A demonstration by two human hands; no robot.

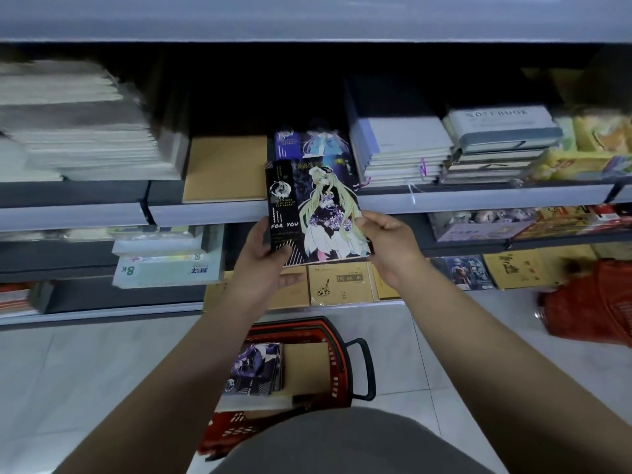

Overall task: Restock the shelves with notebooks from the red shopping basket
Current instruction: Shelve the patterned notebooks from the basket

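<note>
Both hands (321,248) grip "FOR YOU" notebook (316,213).

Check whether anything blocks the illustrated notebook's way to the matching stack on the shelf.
Nothing visible does. The dark illustrated anime-cover notebook, held by the left hand and right hand, sits just in front of the matching purple-cover stack on the grey shelf.

I hold a notebook (316,213) between my left hand (261,260) and my right hand (390,241), in front of the shelf (205,212). Behind it on that shelf lies a similar notebook (309,145), with a plain pad (224,169) to its left and a stack of notebooks (402,152) to its right. Below my arms the basket (337,340) stands on the floor (85,371), more notebooks (254,369) inside it.
</note>
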